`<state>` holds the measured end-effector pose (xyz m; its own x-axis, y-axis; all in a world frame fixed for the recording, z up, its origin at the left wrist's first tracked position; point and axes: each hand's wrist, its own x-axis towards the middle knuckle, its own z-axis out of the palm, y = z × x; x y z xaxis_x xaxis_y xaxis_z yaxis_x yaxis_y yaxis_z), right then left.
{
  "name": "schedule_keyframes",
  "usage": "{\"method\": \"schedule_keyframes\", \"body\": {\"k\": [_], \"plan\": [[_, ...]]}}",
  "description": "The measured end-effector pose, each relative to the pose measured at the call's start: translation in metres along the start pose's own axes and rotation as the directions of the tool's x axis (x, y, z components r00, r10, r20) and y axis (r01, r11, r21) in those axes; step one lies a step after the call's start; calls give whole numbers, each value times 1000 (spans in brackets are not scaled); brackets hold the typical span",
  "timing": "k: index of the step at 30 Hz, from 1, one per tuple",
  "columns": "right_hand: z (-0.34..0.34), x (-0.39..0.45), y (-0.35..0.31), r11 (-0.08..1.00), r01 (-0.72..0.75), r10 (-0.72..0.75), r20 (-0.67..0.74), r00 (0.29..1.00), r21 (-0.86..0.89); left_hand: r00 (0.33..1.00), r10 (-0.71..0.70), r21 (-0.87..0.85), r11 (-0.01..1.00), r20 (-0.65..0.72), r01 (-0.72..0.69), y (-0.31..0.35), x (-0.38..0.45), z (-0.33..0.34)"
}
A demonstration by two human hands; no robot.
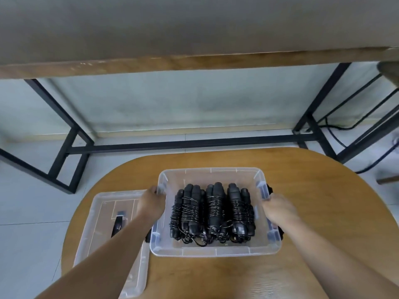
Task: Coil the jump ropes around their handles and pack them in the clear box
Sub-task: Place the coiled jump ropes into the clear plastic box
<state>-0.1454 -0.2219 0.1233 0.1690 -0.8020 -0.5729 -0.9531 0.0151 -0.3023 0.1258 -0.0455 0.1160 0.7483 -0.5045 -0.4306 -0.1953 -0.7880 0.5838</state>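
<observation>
The clear box stands on the round wooden table. Inside it lie several black jump ropes, each coiled around its handles, side by side in a row. My left hand grips the box's left rim, fingers curled over the edge. On the opposite side my right hand grips the right rim by the black latch. Both forearms reach in from the bottom of the view.
The clear lid with a black handle lies on the table to the left of the box, partly under my left arm. Beyond the table is a bench with black metal legs, a tiled floor and cables at right.
</observation>
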Motion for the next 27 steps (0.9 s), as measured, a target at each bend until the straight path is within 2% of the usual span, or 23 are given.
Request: {"method": "schedule_keyframes", "body": {"k": [11, 14, 15, 17, 19, 22, 25, 27], "plan": [[2, 6, 1, 999, 40, -40, 17, 999, -30, 1000, -14, 37, 999, 17, 14, -4, -11, -2], [-6, 2, -4, 984, 12, 7, 108, 994, -179, 999, -6, 93, 996, 47, 2, -6, -10, -7], [-11, 0, -5, 966, 5, 22, 100, 995, -258, 999, 4, 134, 991, 51, -11, -4, -10, -8], [-20, -4, -20, 923, 24, -49, -57, 997, -383, 1000, 10, 146, 989, 7, -11, -6, -10, -13], [-27, -15, -51, 919, 178, -250, -172, 953, -350, 995, -17, 63, 998, -93, 23, -10, -12, -24], [-23, -38, -120, 853, 477, -514, -184, 838, -212, 970, -139, -154, 982, -202, 108, -33, -9, -43], [4, -59, -197, 738, 660, -673, -91, 734, -142, 902, -367, -489, 844, -227, 220, -71, -11, -56], [34, -66, -242, 665, 738, -745, -31, 666, -114, 843, -503, -617, 729, -189, 297, -98, -13, -61]]}}
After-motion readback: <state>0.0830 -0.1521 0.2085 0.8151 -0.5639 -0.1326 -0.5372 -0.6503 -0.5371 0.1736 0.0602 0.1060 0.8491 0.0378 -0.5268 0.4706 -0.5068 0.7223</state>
